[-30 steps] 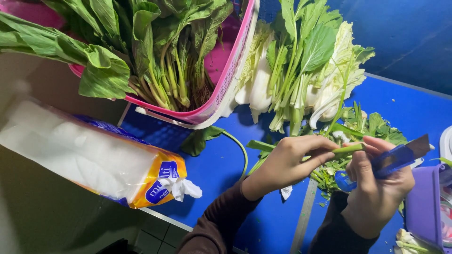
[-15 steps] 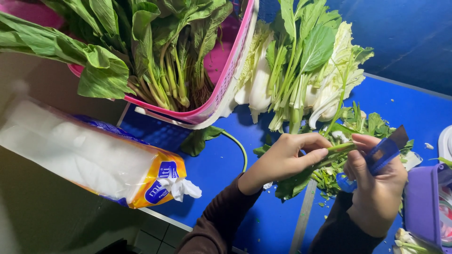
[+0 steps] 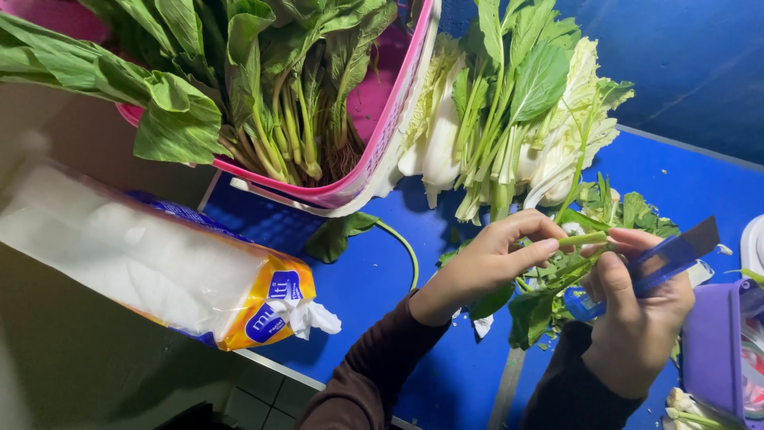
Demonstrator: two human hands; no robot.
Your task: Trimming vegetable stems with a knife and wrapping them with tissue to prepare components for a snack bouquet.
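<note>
Two bare hands work over a blue tabletop (image 3: 374, 279). Behind them, a pink slatted plastic basket (image 3: 382, 135) is tipped on its side and holds a mass of long-stemmed leafy greens (image 3: 263, 95). Beside it lies a loose pile of pale-stalked cabbage greens (image 3: 509, 119), resting on the table rather than in any container. At lower left, a torn-open plastic pack of white tissues (image 3: 151, 271) has one tissue poking from its yellow end.

The left hand (image 3: 485, 267) pinches a thin green vegetable stem (image 3: 585, 238) between thumb and fingers. The right hand (image 3: 637, 306) is closed around a blue-handled knife (image 3: 664, 259), blade raised at the stem. The hands nearly touch, with leafy trimmings (image 3: 549, 295) hanging below them.

A purple plastic box (image 3: 716, 350) is cut off by the right edge, its contents unclear. The blade's edge is hard to make out.

Compared with half a second ago, the left hand has slid a little further along the stem towards the knife.
</note>
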